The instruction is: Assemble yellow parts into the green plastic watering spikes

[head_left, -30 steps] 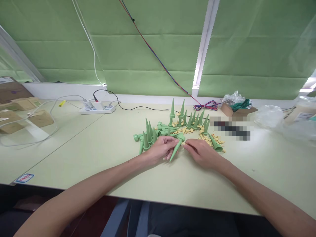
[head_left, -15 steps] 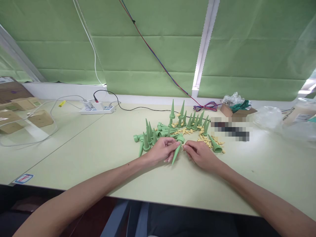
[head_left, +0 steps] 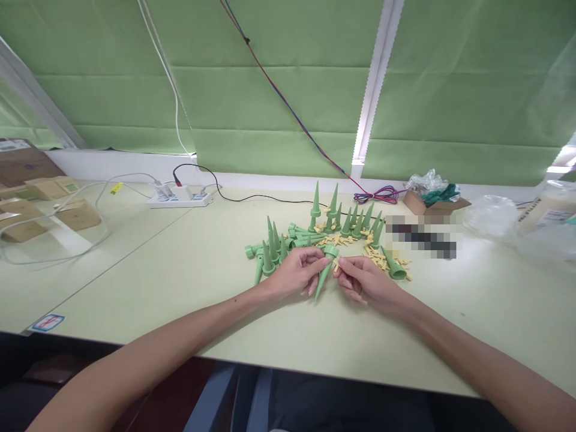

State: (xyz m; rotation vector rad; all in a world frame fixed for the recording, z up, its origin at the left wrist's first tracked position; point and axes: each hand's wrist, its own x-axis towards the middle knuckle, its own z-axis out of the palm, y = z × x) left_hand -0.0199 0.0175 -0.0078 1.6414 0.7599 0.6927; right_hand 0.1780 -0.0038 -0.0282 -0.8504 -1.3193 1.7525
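Observation:
My left hand is closed around a green plastic watering spike, its wide collar up and its pointed tip slanting down towards me. Pinched in my right hand is a small yellow valve, held against or right beside the spike just below the collar; I cannot tell whether it sits in the hole. Behind my hands, several green spikes stand upright or lie on their sides. Loose yellow valves are scattered among them. One more spike lies by my right hand.
A white power strip with cables is at the back left, near brown cardboard boxes. At the back right are a small open carton, plastic wrapping and a bundled red-and-blue cable. A blurred patch covers something dark.
My right fingers have shifted slightly; the yellow valve now shows more clearly at the spike's side. My left hand keeps its hold. The view has moved a little.

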